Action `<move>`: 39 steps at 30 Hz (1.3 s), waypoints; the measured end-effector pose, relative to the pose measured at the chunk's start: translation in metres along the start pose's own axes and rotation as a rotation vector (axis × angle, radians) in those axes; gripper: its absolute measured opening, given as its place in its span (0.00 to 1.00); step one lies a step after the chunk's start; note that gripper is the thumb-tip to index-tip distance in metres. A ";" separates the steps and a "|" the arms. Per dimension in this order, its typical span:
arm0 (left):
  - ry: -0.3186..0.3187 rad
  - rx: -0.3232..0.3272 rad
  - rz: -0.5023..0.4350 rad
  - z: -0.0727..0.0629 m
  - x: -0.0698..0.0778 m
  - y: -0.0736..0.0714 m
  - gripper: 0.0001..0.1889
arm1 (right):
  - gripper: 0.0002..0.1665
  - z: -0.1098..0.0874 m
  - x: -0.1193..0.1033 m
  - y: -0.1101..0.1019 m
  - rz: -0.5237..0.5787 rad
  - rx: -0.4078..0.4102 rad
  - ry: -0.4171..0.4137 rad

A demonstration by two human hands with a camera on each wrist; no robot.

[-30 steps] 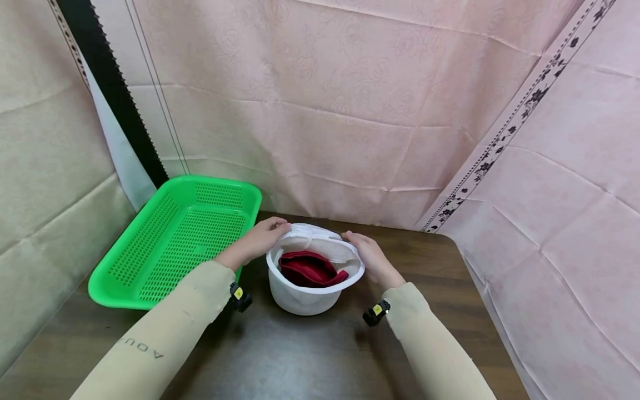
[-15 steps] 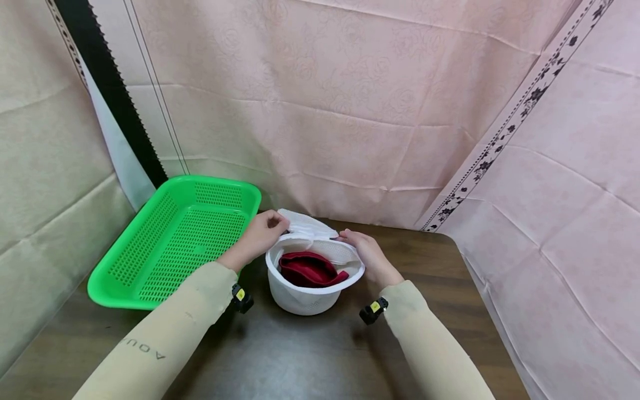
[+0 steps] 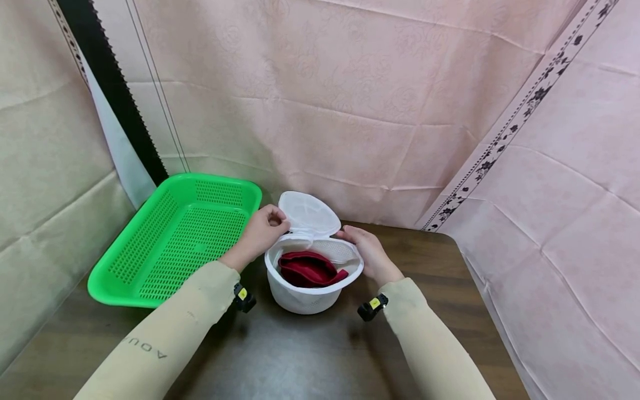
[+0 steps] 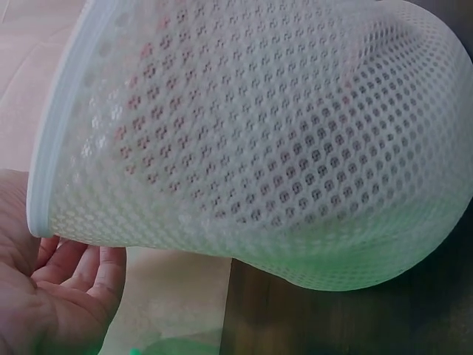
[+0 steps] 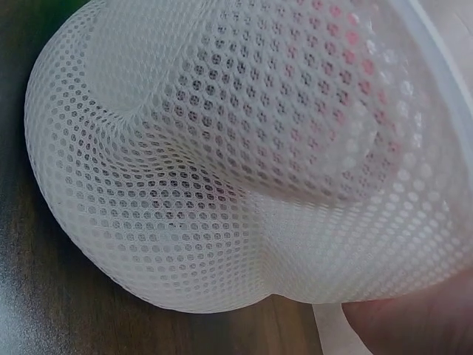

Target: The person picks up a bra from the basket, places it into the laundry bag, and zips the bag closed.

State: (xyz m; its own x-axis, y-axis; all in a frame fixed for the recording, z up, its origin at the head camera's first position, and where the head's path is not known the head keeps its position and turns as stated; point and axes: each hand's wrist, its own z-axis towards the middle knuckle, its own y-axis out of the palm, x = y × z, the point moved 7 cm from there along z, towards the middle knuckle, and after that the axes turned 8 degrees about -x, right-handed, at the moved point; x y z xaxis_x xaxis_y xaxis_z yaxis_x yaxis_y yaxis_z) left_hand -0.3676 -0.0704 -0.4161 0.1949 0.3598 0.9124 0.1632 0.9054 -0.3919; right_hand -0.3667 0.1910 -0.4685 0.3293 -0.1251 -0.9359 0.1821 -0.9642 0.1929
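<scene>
A white mesh laundry bag (image 3: 305, 300) stands on the table with its round lid (image 3: 310, 214) tipped up and back. Inside lies a folded dark red cloth item (image 3: 307, 266), whose exact kind cannot be told. My left hand (image 3: 262, 233) pinches the bag's edge at the back left, near the lid's hinge side. At the back right, my right hand (image 3: 369, 253) holds the rim with its fingertips near the lid. The left wrist view shows curled fingers (image 4: 81, 274) below the rim. In the right wrist view the mesh wall (image 5: 222, 148) hides most of the hand.
A green perforated plastic basket (image 3: 175, 244) stands to the left, close to my left forearm. The wooden table (image 3: 310, 361) ends at a pink cloth curtain (image 3: 350, 111) behind and another curtain (image 3: 565, 250) on the right.
The lid has risen from lying folded at the rear rim to standing tipped up and back. My left hand has shifted slightly upward; the bag and red cloth have stayed in place.
</scene>
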 end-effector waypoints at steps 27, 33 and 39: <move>0.073 -0.051 -0.116 -0.003 0.007 -0.001 0.21 | 0.21 -0.006 -0.016 0.004 -0.069 -0.113 -0.088; 0.082 -0.058 -0.083 -0.005 0.010 -0.002 0.19 | 0.19 -0.009 -0.022 0.004 -0.102 -0.079 -0.129; 0.069 -0.058 -0.086 -0.007 0.011 -0.003 0.16 | 0.18 -0.012 -0.024 0.004 -0.159 -0.051 -0.149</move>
State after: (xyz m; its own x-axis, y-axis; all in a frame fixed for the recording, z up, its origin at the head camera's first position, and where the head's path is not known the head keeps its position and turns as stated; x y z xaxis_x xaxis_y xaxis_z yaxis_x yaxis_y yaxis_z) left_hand -0.3593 -0.0704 -0.4057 0.2430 0.2631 0.9336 0.2373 0.9171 -0.3203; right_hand -0.3632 0.1927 -0.4414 0.1530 -0.0097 -0.9882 0.2687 -0.9619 0.0510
